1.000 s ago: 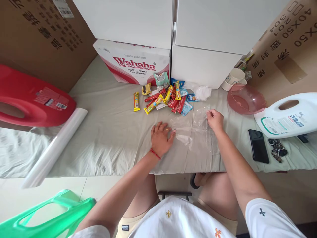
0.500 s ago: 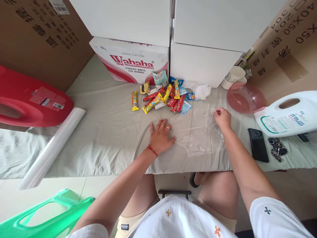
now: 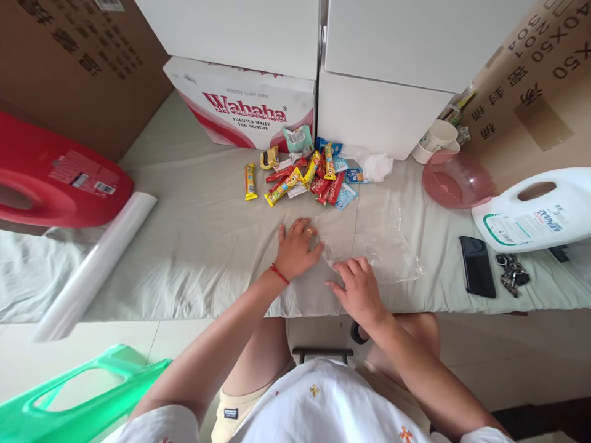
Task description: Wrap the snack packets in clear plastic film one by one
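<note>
A clear plastic bag [image 3: 392,252] lies flat on the grey-green cloth, in front of a pile of wrapped snacks [image 3: 314,175]. My left hand [image 3: 295,246] rests at the bag's left side with its fingers spread, holding nothing. Beside it, my right hand [image 3: 357,286] is over the bag's lower left part, thumb and fingers apart, fingertips touching the film. The pile has yellow, red and blue wrappers, and one yellow packet [image 3: 250,181] lies apart on its left.
On the left are a red jug [image 3: 60,178] and a plastic roll [image 3: 96,264]. A red bowl [image 3: 457,178], white jug [image 3: 530,212], phone [image 3: 477,266] and keys [image 3: 511,274] sit on the right. White boxes [image 3: 369,111] stand behind.
My right hand has moved left and toward me, from the bag's right edge to near my left hand, and its fingers have opened. My left hand has barely moved.
</note>
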Demonstrator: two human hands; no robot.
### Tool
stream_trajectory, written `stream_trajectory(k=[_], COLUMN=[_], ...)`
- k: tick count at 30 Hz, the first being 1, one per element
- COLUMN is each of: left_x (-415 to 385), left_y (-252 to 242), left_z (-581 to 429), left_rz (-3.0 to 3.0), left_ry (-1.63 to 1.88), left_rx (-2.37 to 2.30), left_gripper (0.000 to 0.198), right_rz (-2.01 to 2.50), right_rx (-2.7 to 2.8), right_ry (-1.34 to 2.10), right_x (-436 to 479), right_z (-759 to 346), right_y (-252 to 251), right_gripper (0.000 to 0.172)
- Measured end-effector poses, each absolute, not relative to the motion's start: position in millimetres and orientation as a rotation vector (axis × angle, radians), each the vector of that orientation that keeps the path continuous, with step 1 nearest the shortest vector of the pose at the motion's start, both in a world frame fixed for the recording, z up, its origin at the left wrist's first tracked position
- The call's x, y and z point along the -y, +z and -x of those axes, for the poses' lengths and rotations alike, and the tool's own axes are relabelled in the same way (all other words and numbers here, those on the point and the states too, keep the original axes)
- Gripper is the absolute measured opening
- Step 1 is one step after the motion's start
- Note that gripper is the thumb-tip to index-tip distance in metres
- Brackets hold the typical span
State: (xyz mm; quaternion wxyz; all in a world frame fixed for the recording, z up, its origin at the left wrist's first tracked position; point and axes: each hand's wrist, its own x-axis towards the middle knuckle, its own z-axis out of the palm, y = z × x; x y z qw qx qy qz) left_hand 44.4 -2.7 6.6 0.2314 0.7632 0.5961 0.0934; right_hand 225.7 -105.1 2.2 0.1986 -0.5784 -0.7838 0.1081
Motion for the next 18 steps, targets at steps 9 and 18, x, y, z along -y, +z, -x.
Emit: stream_trajectory(k=[9,18], left_x=[-12.7,-23.9], left_y=[13.4,-1.1], left_z=[-66.0,-72.7], left_rz=[-2.084,-1.791], left_ry=[0.256,0.510], left_rx=[-1.963,-1.865], left_gripper=[0.036,0.078], right_rz=[1.238,1.163], right_rx=[2.404,2.458], right_ry=[0.430,0.535], right_x=[113.0,127.3], right_z=[-196.0,-189.9], right_y=[-9.7,-21.5], right_gripper=[0.025,0.019])
